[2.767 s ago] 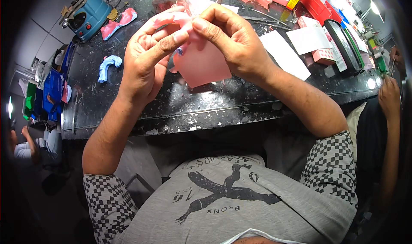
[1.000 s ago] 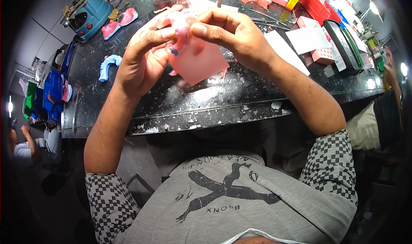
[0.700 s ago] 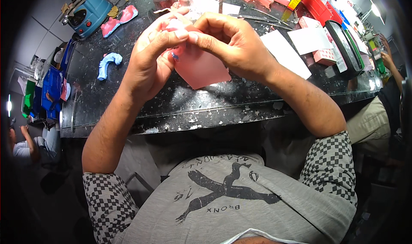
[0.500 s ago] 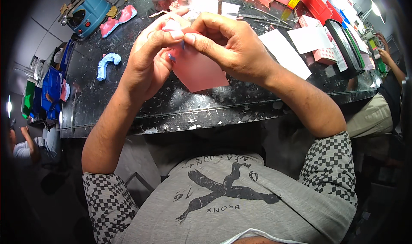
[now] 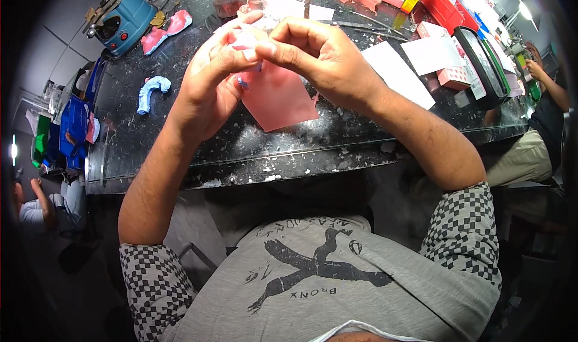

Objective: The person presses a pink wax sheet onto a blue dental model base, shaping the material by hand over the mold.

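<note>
My left hand [image 5: 211, 83] is closed around a pale pink piece [image 5: 242, 41], its thumb pressed on it. Bits of blue material [image 5: 242, 83] show by the left fingers; most of the piece is hidden. My right hand [image 5: 322, 59] meets it from the right, thumb and forefinger pinched together at the left thumb's tip. What exactly they pinch is covered. Just below both hands is a thin pink wax sheet [image 5: 280, 104] with a ragged right edge. I cannot tell whether it hangs from the fingers or lies on the bench.
On the black, chipped bench [image 5: 180, 161] lie a blue dental arch mould [image 5: 152, 92] and pink-and-white casts [image 5: 164, 35] beside a blue machine [image 5: 129, 26]. Right are white paper [image 5: 397, 71], long metal tools [image 5: 367, 26], a black case [image 5: 481, 65] and boxes. Other people sit at both sides.
My right thumb and forefinger have shifted slightly left, closer against the left thumb. The pink sheet's lower edge has moved a little left, and a ragged bit now shows at its right side.
</note>
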`<state>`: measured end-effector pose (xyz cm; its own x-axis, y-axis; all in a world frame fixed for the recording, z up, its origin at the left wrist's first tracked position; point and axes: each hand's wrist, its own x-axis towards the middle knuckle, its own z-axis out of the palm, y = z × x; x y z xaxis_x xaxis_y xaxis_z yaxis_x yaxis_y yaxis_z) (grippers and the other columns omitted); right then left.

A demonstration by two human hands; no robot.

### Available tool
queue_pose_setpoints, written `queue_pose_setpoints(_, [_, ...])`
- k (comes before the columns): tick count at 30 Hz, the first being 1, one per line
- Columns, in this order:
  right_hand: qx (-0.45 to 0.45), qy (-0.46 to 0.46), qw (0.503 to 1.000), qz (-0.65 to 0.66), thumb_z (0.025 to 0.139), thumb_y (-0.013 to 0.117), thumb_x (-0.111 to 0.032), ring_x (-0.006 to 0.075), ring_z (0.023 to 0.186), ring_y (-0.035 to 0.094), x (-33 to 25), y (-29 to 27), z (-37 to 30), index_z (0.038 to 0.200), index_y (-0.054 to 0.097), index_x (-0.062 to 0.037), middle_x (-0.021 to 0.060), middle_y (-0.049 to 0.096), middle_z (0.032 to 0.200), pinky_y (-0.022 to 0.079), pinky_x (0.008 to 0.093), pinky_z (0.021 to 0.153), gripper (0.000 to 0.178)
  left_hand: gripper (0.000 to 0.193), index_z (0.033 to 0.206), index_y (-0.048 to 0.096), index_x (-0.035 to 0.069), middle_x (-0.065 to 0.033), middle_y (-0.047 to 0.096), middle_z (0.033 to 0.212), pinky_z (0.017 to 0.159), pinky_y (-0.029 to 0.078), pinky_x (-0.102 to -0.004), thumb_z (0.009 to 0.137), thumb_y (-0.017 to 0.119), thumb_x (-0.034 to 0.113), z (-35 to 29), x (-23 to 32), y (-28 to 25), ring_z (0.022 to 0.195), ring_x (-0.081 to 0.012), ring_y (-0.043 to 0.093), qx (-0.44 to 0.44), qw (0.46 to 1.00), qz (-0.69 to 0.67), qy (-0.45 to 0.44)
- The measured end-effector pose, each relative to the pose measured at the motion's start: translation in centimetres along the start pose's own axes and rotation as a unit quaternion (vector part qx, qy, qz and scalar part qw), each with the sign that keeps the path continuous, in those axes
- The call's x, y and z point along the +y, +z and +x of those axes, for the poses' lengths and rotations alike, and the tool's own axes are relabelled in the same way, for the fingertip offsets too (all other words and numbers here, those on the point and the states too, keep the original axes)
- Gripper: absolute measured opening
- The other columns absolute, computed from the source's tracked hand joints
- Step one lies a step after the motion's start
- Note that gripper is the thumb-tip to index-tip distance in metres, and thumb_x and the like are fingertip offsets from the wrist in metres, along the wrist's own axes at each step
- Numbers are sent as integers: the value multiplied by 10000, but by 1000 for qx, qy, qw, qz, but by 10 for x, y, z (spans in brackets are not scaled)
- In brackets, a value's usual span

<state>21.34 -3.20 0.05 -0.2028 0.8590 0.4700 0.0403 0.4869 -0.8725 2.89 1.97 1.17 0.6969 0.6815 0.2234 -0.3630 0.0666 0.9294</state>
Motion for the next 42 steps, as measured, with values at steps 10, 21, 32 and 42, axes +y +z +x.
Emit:
queue_pose_setpoints(10, [15,59,998,-2,968,593,-313,37,697,527,-2,-2,0,898,671,-56,-33,576,750,448,227,629,278,647,1405,326,-76,-103,566,1129,964,436,-301,844,603,92,1,-1,-10,1049,-168,571,-65,997,-13,30])
queue_pose_setpoints(21, [8,82,996,44,783,786,-200,125,929,645,19,-9,3,1162,602,25,105,688,1009,515,268,843,477,613,1405,345,-40,-107,568,1173,1021,407,-317,883,640,89,2,1,-4,1156,-186,537,62,995,-71,1])
queue_pose_setpoints(32, [8,146,988,46,802,764,-144,113,926,641,8,-22,6,1210,597,-23,50,672,1053,507,266,855,458,475,1258,485,-14,-91,615,1127,932,496,-303,853,712,82,6,-3,-20,1057,-159,618,67,997,43,-2])
queue_pose_setpoints(42, [9,120,992,23,773,779,-236,119,884,641,13,-21,5,1112,650,-20,73,683,1000,517,267,810,421,347,1151,505,-18,-117,639,1068,873,549,-322,868,686,68,4,-5,-16,946,-178,668,59,998,32,-12])
